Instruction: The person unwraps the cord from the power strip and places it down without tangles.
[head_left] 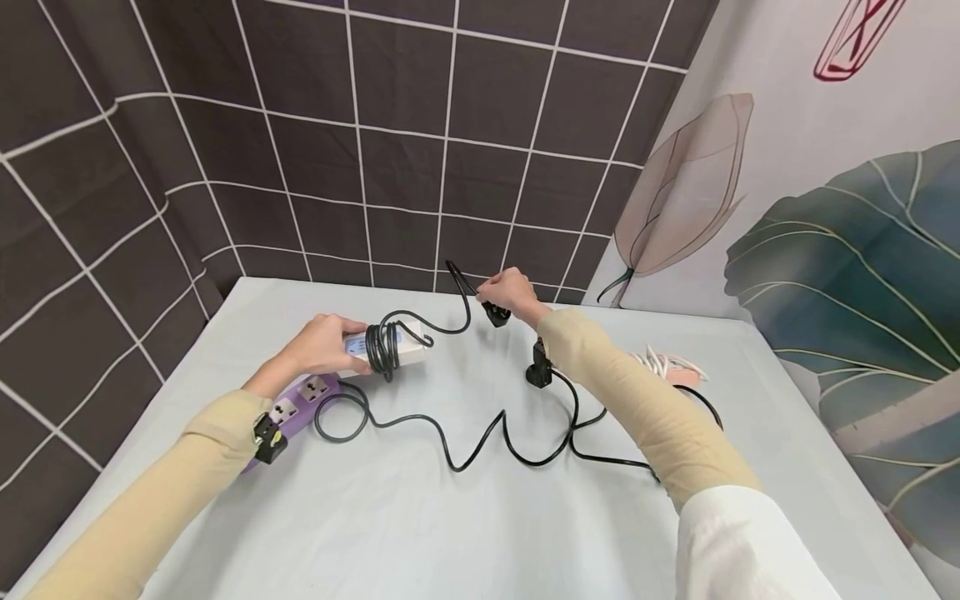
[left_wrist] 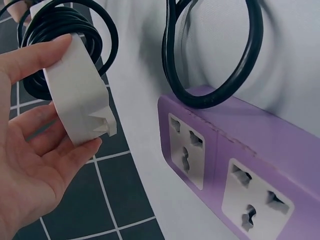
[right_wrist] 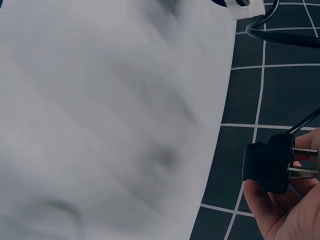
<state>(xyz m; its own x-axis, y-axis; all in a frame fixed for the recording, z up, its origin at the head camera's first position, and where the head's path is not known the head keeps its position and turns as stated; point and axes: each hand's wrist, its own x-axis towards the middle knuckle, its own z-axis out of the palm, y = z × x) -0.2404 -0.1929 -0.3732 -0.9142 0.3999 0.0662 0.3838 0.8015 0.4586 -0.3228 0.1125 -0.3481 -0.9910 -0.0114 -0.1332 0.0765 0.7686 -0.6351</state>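
Observation:
My left hand (head_left: 321,343) grips a white power strip (head_left: 412,352) by one end, thumb on one side and fingers on the other. In the left wrist view, the strip's plain side (left_wrist: 75,95) faces the camera, and black cord (left_wrist: 62,25) is wound round it in several turns. The free length of this cord loops across to my right hand (head_left: 512,292), which pinches its black plug (head_left: 497,314). In the right wrist view, metal prongs stick out of the plug (right_wrist: 267,162) toward the palm. A purple power strip (head_left: 303,406) lies beneath my left wrist.
A black cord (head_left: 457,468) winds over the white table (head_left: 420,533) from the purple strip toward the right. Beyond my right forearm lies a pink item (head_left: 686,373) with white cord (head_left: 660,362), partly hidden. A dark gridded curtain (head_left: 397,167) hangs along the table's back edge.

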